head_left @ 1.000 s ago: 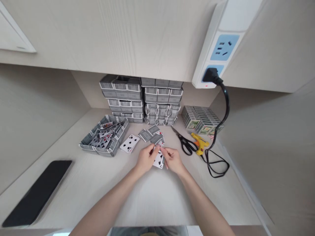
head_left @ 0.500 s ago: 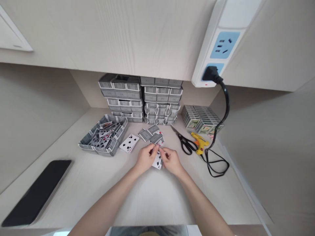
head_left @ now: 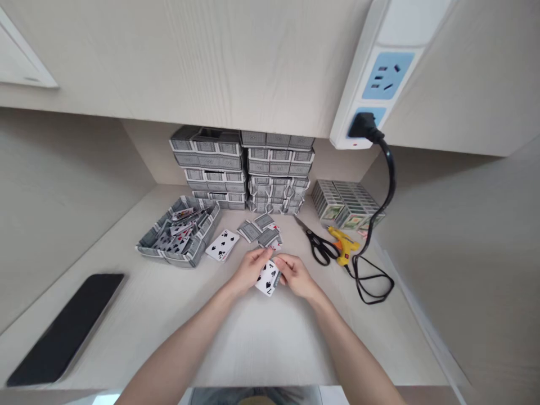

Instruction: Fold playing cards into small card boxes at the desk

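Note:
Between my two hands is a playing card (head_left: 267, 278), a seven of a black suit, face up, with a grey-backed edge along its right side. My left hand (head_left: 251, 269) pinches its upper left part, and my right hand (head_left: 293, 273) grips its upper right side. Just beyond my fingers lie loose cards (head_left: 266, 236), several face down and some showing red marks. A small stack topped by a five of spades (head_left: 223, 245) rests to their left. Further left, a tray made of folded cards (head_left: 194, 256) holds many loose cards.
Stacked card-made boxes (head_left: 276, 167) stand at the back, with card decks (head_left: 349, 203) to their right. Black scissors (head_left: 321, 247) and a yellow glue gun (head_left: 343, 244) lie at right, its cord rising to a power strip (head_left: 358, 84). A black phone-like slab (head_left: 65, 329) lies left.
The seven card between my hands has shifted slightly left and toward me, tilting, and more of its face shows. My hands stay close together around it.

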`<state>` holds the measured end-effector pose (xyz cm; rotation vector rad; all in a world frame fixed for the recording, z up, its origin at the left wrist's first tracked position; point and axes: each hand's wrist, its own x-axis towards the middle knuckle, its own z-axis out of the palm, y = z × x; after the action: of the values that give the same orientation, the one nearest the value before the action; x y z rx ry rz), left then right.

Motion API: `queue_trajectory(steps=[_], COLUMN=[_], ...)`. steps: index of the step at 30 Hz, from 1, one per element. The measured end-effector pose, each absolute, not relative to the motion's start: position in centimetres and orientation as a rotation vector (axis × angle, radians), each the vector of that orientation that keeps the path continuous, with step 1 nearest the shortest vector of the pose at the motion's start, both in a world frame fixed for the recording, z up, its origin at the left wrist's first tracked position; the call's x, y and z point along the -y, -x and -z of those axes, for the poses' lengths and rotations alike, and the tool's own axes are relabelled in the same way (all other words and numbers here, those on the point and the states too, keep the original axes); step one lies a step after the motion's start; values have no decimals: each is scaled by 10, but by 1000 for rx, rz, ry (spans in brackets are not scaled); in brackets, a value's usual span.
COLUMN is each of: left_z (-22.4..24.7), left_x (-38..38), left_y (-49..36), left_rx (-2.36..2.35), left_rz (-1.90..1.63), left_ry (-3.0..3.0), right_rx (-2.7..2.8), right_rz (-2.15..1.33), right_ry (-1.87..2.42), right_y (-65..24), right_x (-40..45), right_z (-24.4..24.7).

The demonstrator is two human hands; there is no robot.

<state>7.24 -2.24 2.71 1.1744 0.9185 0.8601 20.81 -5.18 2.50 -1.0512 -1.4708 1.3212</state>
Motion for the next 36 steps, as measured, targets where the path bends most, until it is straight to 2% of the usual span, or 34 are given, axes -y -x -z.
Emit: queue_trajectory(steps=[5, 16, 22, 27, 36], left_z=[-22, -13, -15, -26, -21], left_x=[20, 18, 19, 13, 10], left_y=[-71, -67, -66, -62, -66], left_rx=[-945, -957, -1064, -1122, -1051], left_rz=[-875, -729, -845, -1111, -1042], left_ry=[-1326, -1660, -1721, -1410, -1206], right_rx=[1490, 1434, 1397, 1310, 1164], right_rz=[-1379, -1810, -1690, -1530, -1146], right_ry=[1038, 1072, 1038, 1084, 1226], right_y=[-212, -216, -211, -209, -206], right_x=[49, 49, 45, 41, 37], right_z=[-24, -20, -14, -16, -5])
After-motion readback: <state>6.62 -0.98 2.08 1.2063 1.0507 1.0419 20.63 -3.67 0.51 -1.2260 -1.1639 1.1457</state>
